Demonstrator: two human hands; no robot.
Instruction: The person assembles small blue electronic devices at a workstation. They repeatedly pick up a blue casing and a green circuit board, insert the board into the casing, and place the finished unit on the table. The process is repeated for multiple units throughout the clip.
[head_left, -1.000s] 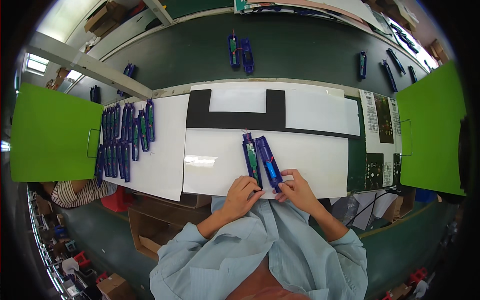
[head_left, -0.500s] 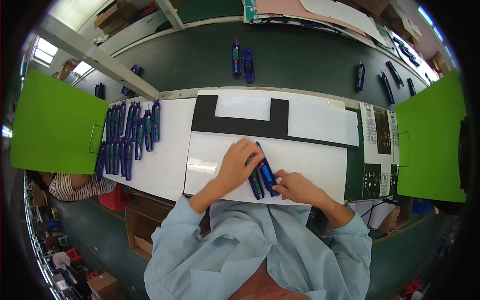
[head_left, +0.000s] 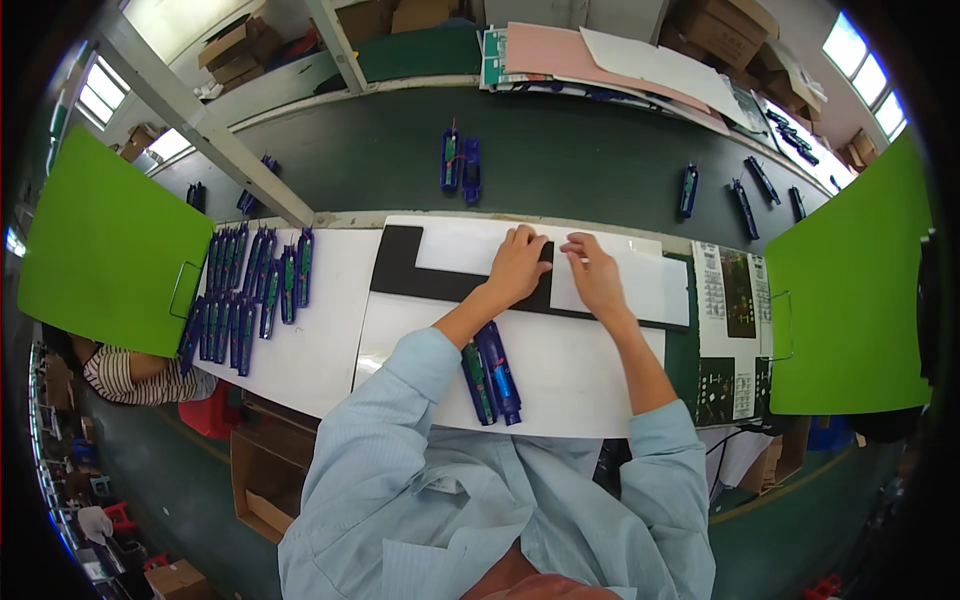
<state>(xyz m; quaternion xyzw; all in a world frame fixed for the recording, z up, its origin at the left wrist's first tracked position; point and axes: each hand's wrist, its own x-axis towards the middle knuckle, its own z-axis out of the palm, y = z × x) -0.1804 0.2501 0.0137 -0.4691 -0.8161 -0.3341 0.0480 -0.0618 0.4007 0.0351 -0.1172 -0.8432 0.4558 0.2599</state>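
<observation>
My left hand (head_left: 518, 266) reaches over the upright bar of a black foam frame (head_left: 450, 284), fingers bent and thumb held apart, with nothing visible in it. Close beside it, my right hand (head_left: 594, 276) hovers over a white panel (head_left: 645, 290) within the frame. Its thumb and fingers are a little apart, and I see nothing between them. Nearer to me, untouched, lie two halves of a dark blue plastic housing. One half holds a narrow green circuit board (head_left: 479, 388); the other half (head_left: 508, 392) has a bright blue cylinder, seemingly a battery.
Several blue housings with green boards (head_left: 240, 260) stand in rows at the left. An opened housing (head_left: 451, 165) and others lie on the green bench (head_left: 580, 150) beyond. Green panels (head_left: 110, 240) flank both sides. A person's striped sleeve (head_left: 135, 378) shows at far left.
Both hands have left the two housing halves and moved away from me to the black frame. The halves now lie free on the white surface. The whole view has shifted slightly.
</observation>
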